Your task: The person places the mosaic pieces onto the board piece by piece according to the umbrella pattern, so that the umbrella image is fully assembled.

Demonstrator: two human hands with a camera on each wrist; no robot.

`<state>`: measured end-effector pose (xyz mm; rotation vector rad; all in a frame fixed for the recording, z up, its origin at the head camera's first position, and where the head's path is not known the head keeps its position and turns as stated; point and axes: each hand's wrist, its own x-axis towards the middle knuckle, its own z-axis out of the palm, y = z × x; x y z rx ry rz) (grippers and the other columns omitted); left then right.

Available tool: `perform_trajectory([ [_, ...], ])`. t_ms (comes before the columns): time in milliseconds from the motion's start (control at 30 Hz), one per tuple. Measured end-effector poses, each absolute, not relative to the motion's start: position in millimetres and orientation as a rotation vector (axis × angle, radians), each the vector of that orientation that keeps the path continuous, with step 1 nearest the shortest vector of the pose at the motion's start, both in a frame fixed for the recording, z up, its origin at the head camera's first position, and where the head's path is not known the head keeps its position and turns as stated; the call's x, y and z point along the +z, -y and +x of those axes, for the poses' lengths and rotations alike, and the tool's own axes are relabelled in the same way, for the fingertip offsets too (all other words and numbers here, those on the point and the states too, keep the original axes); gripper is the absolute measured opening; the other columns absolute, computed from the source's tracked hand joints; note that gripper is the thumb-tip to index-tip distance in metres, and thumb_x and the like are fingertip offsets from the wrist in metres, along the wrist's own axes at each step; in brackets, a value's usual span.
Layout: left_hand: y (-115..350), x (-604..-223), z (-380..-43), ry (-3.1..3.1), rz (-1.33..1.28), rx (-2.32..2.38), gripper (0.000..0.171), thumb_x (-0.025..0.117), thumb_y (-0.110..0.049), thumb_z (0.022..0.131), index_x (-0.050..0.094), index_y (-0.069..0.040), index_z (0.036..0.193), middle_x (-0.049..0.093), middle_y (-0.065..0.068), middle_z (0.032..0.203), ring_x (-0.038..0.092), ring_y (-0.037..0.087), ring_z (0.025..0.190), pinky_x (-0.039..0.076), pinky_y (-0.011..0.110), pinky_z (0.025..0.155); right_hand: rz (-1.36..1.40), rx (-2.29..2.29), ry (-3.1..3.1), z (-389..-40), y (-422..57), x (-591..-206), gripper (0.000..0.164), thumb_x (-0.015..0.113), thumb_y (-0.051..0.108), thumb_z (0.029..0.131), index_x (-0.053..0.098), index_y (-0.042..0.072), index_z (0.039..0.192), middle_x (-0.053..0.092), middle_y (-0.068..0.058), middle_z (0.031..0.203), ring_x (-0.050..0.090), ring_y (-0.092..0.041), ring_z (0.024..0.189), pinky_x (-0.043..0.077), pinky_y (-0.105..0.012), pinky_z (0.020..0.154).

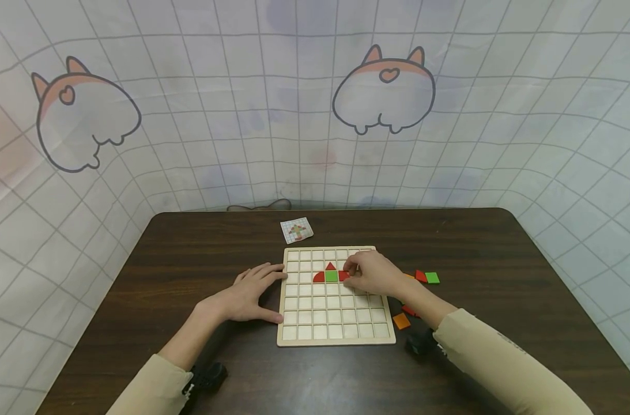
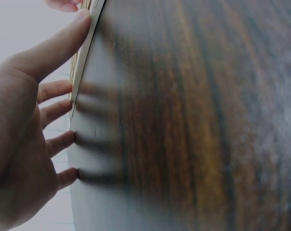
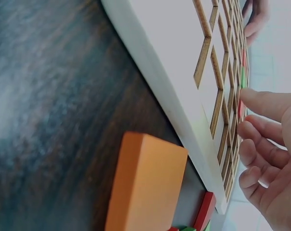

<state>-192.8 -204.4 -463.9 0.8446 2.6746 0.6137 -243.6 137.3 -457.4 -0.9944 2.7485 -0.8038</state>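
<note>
My left hand (image 1: 247,294) steadies the left edge of a pale wooden grid board (image 1: 335,331), thumb and fingertips spread along its rim. In the left wrist view the straight thumb (image 2: 59,48) lies against that rim. Over the upper right cells, my right hand (image 1: 374,273) pinches a red piece (image 1: 342,276) between thumb and fingers; its right part is hidden. Beside it on the grid sit a green square (image 1: 331,276), a red triangle (image 1: 330,266) above that square and a red rounded-corner piece (image 1: 319,277) at its left.
A small pattern card (image 1: 296,230) lies behind the board. To the right are an orange square (image 1: 401,321), a green square (image 1: 432,278) and red pieces (image 1: 421,276), partly behind my right forearm. A patterned cloth (image 1: 294,144) hangs behind the dark table (image 1: 138,323).
</note>
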Motion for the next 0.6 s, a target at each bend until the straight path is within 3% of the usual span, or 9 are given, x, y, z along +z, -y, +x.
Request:
perform_trajectory([
  [600, 205, -463, -192, -2.673, 0.849, 0.609, 0.094, 0.077, -0.063, 0.085, 0.041, -0.016, 0.158, 0.025, 0.007, 0.167, 0.014, 0.038, 0.154, 0.017, 0.073, 0.112, -0.917, -0.909, -2.716, -243, -181, -443, 0.024, 0.077, 0.012, 0.094, 0.072, 0.0, 0.114, 0.065, 0.004, 0.086, 0.057, -0.014, 0.073, 0.051, -0.03, 0.063],
])
